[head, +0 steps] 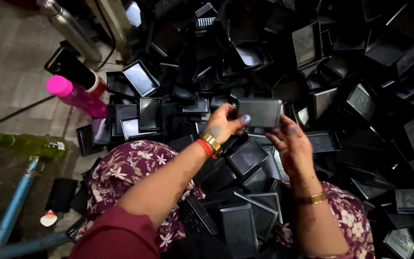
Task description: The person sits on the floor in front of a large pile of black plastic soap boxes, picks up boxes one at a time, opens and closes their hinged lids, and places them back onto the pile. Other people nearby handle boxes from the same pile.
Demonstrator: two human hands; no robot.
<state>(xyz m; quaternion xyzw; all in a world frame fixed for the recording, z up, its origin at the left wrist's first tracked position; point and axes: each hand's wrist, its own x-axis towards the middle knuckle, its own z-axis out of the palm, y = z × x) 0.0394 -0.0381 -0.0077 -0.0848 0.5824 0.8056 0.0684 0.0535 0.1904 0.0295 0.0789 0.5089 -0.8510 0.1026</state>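
Grey concrete floor (10,72), upper left; remainder of view filled by a heap of black plastic trays (360,96), shallow and rectangular, lying at all angles.

Item held: one black rectangular case (259,112), flat, raised above the heap near the middle of the view. Left hand (224,123) closes its grip on the case's left end, thumb with a blue-painted nail on the near face. Right hand (289,144) meets the case at its lower right corner from below; whether that grip is clamped on it cannot be told.

Worn: gold bangle and red thread (210,144) at the left wrist; gold bangle (312,198) at the right wrist; floral purple garment (130,168) over the lap, trays resting against it.

Also present, on the floor at left: pink bottle (75,95); green bottle (25,144), lying on its side; steel flask (68,26); blue metal bar (17,196).
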